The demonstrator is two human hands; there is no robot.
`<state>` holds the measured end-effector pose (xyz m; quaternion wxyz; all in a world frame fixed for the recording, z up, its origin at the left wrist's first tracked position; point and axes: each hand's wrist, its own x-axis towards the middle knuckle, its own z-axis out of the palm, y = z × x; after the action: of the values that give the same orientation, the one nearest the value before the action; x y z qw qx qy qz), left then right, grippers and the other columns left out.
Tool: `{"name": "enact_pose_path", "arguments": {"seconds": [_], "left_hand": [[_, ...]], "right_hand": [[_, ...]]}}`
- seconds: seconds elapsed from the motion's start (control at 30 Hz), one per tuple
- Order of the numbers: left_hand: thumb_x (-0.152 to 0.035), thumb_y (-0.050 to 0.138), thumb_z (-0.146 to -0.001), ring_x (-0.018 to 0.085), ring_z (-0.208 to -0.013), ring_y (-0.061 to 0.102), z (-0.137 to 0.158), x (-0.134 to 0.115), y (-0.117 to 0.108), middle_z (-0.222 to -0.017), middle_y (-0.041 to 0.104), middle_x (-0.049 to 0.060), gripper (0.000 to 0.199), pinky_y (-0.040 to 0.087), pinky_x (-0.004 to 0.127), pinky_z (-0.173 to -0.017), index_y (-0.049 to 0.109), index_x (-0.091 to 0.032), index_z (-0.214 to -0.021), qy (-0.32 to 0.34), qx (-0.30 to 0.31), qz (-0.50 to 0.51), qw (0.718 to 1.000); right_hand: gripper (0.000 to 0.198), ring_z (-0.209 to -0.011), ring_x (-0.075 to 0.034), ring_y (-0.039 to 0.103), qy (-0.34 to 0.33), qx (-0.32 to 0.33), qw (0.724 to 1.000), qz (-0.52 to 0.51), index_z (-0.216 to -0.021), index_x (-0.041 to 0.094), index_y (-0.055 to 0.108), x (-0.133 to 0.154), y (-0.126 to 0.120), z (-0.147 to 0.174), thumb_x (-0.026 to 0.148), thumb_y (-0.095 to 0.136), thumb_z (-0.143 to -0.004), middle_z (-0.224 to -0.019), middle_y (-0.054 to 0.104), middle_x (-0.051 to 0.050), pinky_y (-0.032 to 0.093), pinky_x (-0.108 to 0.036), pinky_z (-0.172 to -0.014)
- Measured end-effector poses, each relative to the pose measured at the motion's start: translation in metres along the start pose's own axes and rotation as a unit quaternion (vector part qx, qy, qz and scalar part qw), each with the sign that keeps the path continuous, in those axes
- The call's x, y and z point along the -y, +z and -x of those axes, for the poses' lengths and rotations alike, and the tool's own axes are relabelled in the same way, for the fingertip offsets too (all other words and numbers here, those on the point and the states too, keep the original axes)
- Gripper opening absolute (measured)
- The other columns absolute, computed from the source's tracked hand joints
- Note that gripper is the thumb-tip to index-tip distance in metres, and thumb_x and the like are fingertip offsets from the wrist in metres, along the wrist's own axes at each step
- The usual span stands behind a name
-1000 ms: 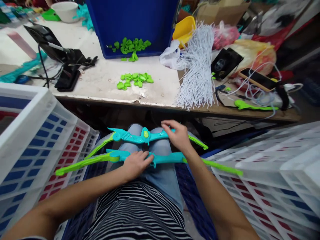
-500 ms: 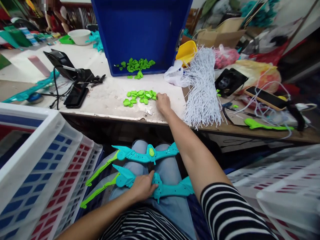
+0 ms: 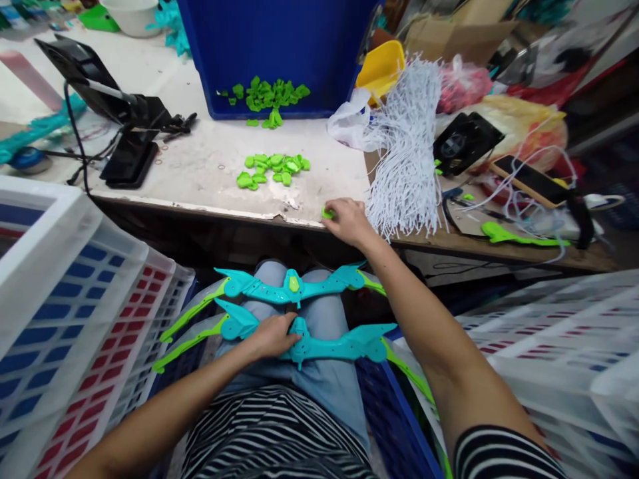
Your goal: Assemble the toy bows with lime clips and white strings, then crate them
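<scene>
The left hand presses down on the nearer toy bow, its grip clamped over the teal middle section, which lies across the person's lap. At twelve o'clock of it, just beyond on the knees, lies a second toy bow, teal with lime limbs and a green insert at its centre. The right hand is out at the near edge of the counter, its grip pinched on one small green piece, fingers curled around it. At eleven o'clock of that hand sits a loose pile of green pieces on the counter, and further back at twelve o'clock more of them lie in the blue bin. At three o'clock of the right hand hangs a bundle of white strings, draped over the counter edge. White slatted crates flank the lap at nine o'clock and three o'clock. A black stand sits far left on the counter.
</scene>
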<state>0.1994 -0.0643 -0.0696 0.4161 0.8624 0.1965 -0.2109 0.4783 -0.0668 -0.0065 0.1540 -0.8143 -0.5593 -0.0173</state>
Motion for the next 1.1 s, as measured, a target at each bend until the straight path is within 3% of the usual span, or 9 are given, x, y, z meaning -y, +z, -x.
{"name": "enact_pose_path", "arguments": {"seconds": [0.17,0.27,0.33,0.43,0.53,0.67,0.8,0.97,1.1], "left_hand": [[-0.029,0.054,-0.079,0.02,-0.083,0.059,-0.014,0.013,-0.01,-0.09,0.066,0.006,0.025,0.046,0.028,-0.074,0.062,-0.013,-0.096,0.044,0.07,0.122,0.989],[-0.028,0.052,-0.079,0.015,-0.071,0.052,-0.02,0.017,-0.014,-0.077,0.061,0.002,0.023,0.041,0.024,-0.064,0.063,-0.012,-0.09,0.014,0.114,0.207,0.971],[-0.03,0.053,-0.079,0.012,-0.064,0.046,-0.022,0.018,-0.015,-0.069,0.056,-0.001,0.024,0.037,0.022,-0.059,0.064,-0.011,-0.088,-0.01,0.117,0.238,0.964],[-0.032,0.054,-0.079,0.01,-0.056,0.037,-0.024,0.018,-0.013,-0.059,0.047,-0.004,0.024,0.03,0.022,-0.054,0.065,-0.012,-0.086,-0.027,0.117,0.252,0.96],[-0.038,0.057,-0.078,0.009,-0.05,0.028,-0.026,0.02,-0.01,-0.052,0.037,-0.007,0.026,0.024,0.023,-0.05,0.064,-0.012,-0.082,-0.042,0.128,0.265,0.955],[-0.046,0.06,-0.076,0.008,-0.05,0.026,-0.028,0.024,-0.007,-0.05,0.034,-0.007,0.034,0.02,0.023,-0.048,0.062,-0.013,-0.079,-0.047,0.121,0.266,0.955],[-0.05,0.06,-0.074,0.009,-0.054,0.032,-0.025,0.025,-0.011,-0.057,0.041,-0.005,0.037,0.024,0.022,-0.049,0.061,-0.013,-0.08,0.002,0.148,0.261,0.954],[-0.046,0.059,-0.075,0.009,-0.055,0.034,-0.022,0.024,-0.011,-0.059,0.042,-0.005,0.034,0.026,0.022,-0.049,0.058,-0.013,-0.073,0.056,0.122,0.219,0.966],[-0.038,0.058,-0.075,0.011,-0.06,0.043,-0.021,0.026,-0.005,-0.065,0.052,-0.002,0.031,0.033,0.022,-0.054,0.064,-0.01,-0.088,0.078,0.075,0.201,0.974]], "right_hand": [[0.017,-0.104,-0.027,0.054,-0.002,-0.047,0.998,-0.045,-0.098,0.017,0.064,0.013,-0.003,0.024,0.028,0.06,-0.085,-0.104,0.068,-0.011,0.035,-0.043,-0.09],[0.028,-0.098,-0.024,0.058,-0.084,-0.085,0.986,-0.117,-0.102,0.016,0.063,0.042,0.007,0.087,0.038,0.062,-0.085,-0.104,0.069,-0.01,0.041,-0.038,-0.084],[0.027,-0.094,-0.022,0.059,-0.147,-0.061,0.976,-0.145,-0.1,0.016,0.064,0.065,0.02,0.14,0.04,0.06,-0.087,-0.101,0.07,-0.009,0.044,-0.037,-0.081],[0.022,-0.094,-0.022,0.06,-0.154,-0.047,0.977,-0.14,-0.099,0.017,0.065,0.094,0.045,0.208,0.036,0.056,-0.089,-0.103,0.071,-0.009,0.046,-0.037,-0.079],[0.02,-0.099,-0.022,0.06,-0.129,-0.061,0.981,-0.134,-0.1,0.018,0.066,0.108,0.066,0.241,0.032,0.055,-0.09,-0.105,0.071,-0.008,0.047,-0.037,-0.079],[0.019,-0.107,-0.024,0.058,-0.086,-0.083,0.982,-0.148,-0.101,0.02,0.067,0.112,0.08,0.246,0.031,0.057,-0.089,-0.107,0.071,-0.007,0.047,-0.04,-0.084],[0.019,-0.109,-0.025,0.058,-0.001,-0.068,0.981,-0.18,-0.098,0.023,0.068,0.114,0.084,0.247,0.036,0.061,-0.086,-0.119,0.066,-0.008,0.046,-0.043,-0.088],[0.041,-0.1,-0.023,0.064,0.158,0.058,0.95,-0.262,-0.109,0.024,0.06,0.116,0.082,0.24,0.039,0.073,-0.073,-0.109,0.069,-0.006,0.045,-0.041,-0.089],[0.069,-0.097,-0.025,0.066,0.213,0.16,0.927,-0.262,-0.124,0.023,0.05,0.116,0.078,0.222,0.036,0.08,-0.063,-0.103,0.071,-0.006,0.043,-0.042,-0.09]]}}
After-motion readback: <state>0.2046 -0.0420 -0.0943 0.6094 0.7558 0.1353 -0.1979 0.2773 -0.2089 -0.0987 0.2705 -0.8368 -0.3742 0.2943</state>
